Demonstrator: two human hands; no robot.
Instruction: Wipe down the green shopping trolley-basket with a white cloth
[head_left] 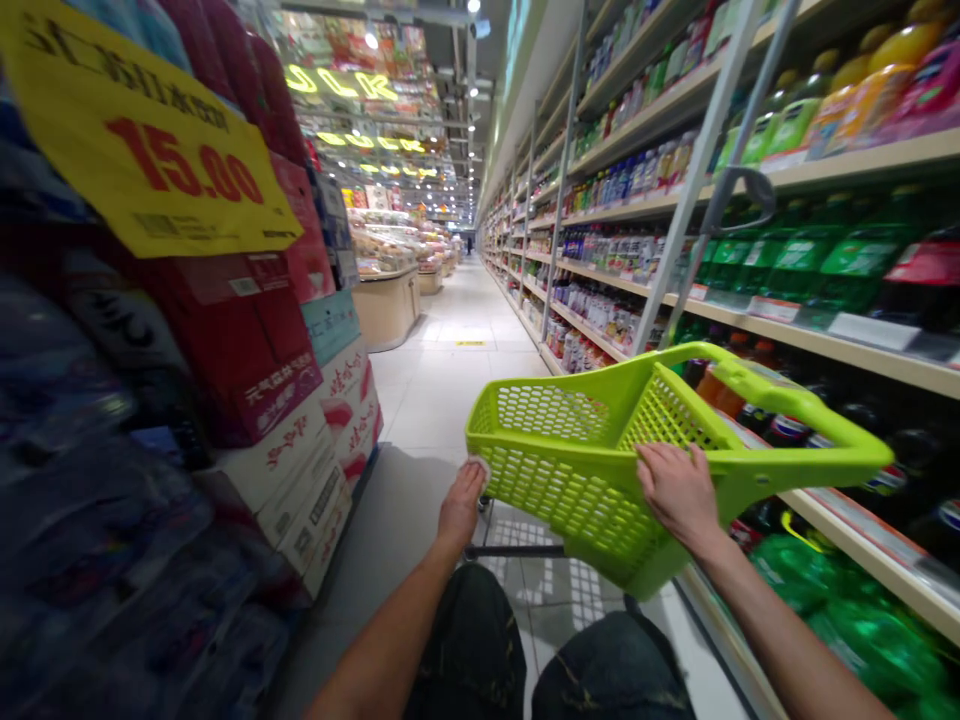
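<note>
A lime-green plastic shopping cart [600,505] stands sideways in front of my knees, its basket walls full of small holes. My right hand [679,490] grips the near top rim of the basket, fingers curled over the edge by the handle end. At the far left corner of the basket, my left hand [461,500] presses a small white cloth [480,466] against the side, its fingers close together. Only an edge of that cloth shows, so it could be a wipe or tissue. The handle [817,425] points right, towards the shelves.
Shelves of bottled drinks [817,250] line the right side, close to the cart handle. On the left rise stacked drink cartons [300,470], with a yellow price sign [172,150] above. A tiled aisle [450,380] runs ahead past wooden display counters [386,305].
</note>
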